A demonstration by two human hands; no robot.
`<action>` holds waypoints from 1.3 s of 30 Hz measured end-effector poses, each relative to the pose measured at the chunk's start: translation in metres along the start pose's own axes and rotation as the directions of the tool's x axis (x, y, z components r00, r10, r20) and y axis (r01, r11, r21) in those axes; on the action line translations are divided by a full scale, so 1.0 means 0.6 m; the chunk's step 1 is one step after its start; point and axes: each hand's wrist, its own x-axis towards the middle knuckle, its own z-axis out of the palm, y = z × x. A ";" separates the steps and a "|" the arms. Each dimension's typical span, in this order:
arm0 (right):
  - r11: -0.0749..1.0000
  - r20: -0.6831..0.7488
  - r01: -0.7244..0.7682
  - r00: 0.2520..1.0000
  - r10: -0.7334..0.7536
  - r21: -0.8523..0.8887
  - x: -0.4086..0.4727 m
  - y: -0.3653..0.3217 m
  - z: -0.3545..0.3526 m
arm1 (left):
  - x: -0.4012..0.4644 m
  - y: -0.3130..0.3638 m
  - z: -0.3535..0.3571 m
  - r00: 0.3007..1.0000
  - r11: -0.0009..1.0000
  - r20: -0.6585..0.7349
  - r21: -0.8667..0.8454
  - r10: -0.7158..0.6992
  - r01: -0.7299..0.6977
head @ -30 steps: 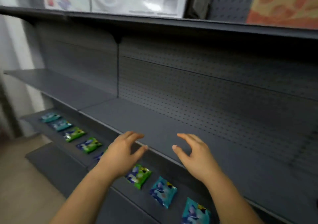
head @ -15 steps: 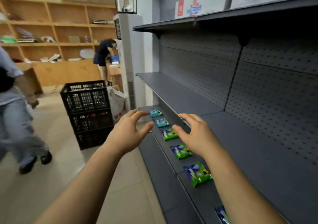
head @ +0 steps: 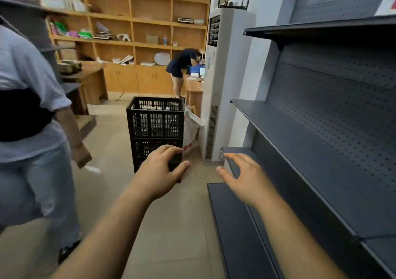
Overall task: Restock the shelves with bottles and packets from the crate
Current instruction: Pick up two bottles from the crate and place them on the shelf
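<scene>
A stack of black plastic crates stands on the floor ahead, with white bottle caps showing in the top one. My left hand is stretched out in front of the lower crates, fingers loosely spread, holding nothing. My right hand is held out beside it, also empty with fingers relaxed, near the end of the dark grey shelving on the right. No packets show on the shelf boards in this view.
A person in a pale shirt and light jeans stands close on the left. Another person bends over a desk at the back. A white floor air conditioner and a white bag stand just right of the crates. Wooden wall shelves fill the back.
My view has swung left from the shelf with packets toward the crates and the room. Both hands stayed outstretched and empty. The person on the left is nearer.
</scene>
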 end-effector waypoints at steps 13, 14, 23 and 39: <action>0.999 0.122 0.052 0.991 -0.052 0.003 0.449 0.040 0.205 | 0.373 -0.273 0.073 0.995 0.968 0.048 0.242 -0.085 0.071; 0.998 0.121 0.054 0.991 -0.056 0.015 0.490 0.049 0.216 | 0.413 -0.286 0.081 0.994 0.964 0.054 0.256 -0.090 0.073; 0.992 0.132 0.125 0.983 -0.126 0.018 0.882 0.035 0.281 | 0.731 -0.429 0.084 0.991 0.939 0.016 0.321 -0.136 0.123; 0.991 0.219 0.136 0.967 -0.134 0.004 1.460 -0.024 0.534 | 1.206 -0.823 0.108 0.984 0.955 0.012 0.242 -0.179 0.171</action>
